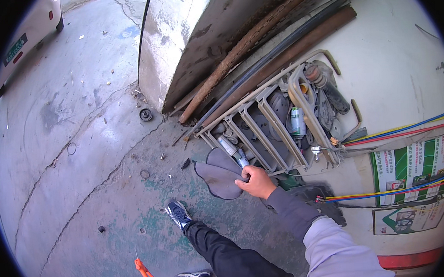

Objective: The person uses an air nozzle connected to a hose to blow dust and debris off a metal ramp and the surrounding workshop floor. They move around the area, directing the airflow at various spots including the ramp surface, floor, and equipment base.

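**Grey two-lobed flap (219,175) pinched in right hand (260,182) beside a slatted frame (312,123)**

Underfoot, a cracked concrete floor (81,189), stained green around the feet. Near the far left rim, a white vehicle (36,23), seen only in part. At top centre, a pale, scuffed concrete pillar (171,44), with rusty pipes (242,54) lying slantwise along its base. Right of these, the beige slatted frame, with assorted bottles and dark, dusty items between and behind its slats.

Reaching in from the lower right corner, the right arm, in a pale sleeve (338,249) with a dark grey lower part, angled up and leftward, hand out ahead of the legs in dark trousers (230,251). In front of the frame's lower left end, above the floor, the flap, thin and dark-edged, spread leftward from the fingertips. Back of the right hand upward, fingers curled, thumb laid along the near edge: a narrow, closed pinch on the flap. Cannot tell whether flap and frame touch.

Left hand out of sight; cannot tell its grip. Among the smaller things, a green-and-white spray can (297,123) in the frame, an orange blow gun (142,270) with a thin nozzle at the lower edge, and a round black part (145,115) near the pillar.
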{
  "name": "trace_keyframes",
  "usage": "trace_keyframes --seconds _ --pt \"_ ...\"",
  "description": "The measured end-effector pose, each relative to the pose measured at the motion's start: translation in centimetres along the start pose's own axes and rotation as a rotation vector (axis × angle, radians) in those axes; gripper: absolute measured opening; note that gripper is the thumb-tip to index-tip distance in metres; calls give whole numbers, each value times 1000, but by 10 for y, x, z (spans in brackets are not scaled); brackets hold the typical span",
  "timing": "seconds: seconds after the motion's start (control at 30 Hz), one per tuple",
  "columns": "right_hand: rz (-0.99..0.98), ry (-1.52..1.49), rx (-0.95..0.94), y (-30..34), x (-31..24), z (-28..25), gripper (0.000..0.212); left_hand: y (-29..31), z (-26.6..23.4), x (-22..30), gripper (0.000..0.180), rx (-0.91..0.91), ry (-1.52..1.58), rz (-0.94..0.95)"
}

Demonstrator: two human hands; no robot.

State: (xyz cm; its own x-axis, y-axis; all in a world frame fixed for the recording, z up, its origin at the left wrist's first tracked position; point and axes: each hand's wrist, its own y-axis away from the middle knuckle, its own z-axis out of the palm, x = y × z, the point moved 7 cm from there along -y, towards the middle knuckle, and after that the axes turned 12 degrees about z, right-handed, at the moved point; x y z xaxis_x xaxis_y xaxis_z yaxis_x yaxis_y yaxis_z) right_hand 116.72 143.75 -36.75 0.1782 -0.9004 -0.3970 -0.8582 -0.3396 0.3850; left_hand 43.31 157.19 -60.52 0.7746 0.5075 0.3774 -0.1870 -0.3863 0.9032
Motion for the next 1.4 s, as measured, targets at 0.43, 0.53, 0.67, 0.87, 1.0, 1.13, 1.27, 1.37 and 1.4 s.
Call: trace_keyframes --seconds 0.43,0.53,0.67,0.87,1.0,1.13,1.27,1.37,1.4 --pt "-141 -195 -30 -12 -24 -38 26 3 29 19 28 -86 -404 126" --pt "-171 -355 116 -5 -49 -105 23 5 30 27 44 -70 -257 -3" --pt "-203 -440 502 5 -36 -253 24 5 35 57 68 -68 -151 -65" --pt "260 -161 1176 36 -15 -409 62 5 44 64 62 28 149 -101" --pt "-400 -232 817 39 -91 -273 34 8 49 52 62 48 123 -61" --pt "-252 -25 -58 -81 -98 -7 32 10 57 37 61 98 173 -90" --pt "117 168 -394 -182 -30 206 49 4 68 48 59 182 235 -105" --pt "127 129 -447 -236 5 319 52 -10 82 77 56 225 323 -115" --pt "102 119 -406 -255 8 353 54 -18 88 90 55 235 359 -109"
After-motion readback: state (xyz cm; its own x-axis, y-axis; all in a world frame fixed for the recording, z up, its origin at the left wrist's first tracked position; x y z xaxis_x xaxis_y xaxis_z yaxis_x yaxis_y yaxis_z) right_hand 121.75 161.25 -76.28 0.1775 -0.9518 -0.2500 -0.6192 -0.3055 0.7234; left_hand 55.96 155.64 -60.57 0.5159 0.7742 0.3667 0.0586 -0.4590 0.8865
